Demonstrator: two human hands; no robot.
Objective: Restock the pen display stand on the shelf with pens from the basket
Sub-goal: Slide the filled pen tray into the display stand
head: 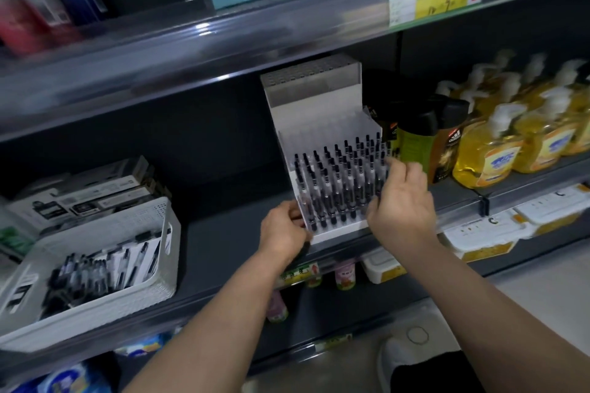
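Partly, right hand [400,201] covers pens [332,182] in stand [319,105].

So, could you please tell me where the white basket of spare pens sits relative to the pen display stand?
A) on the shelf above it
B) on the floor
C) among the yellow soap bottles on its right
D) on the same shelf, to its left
D: the white basket rests on the same shelf as the pen display stand, off to its left.
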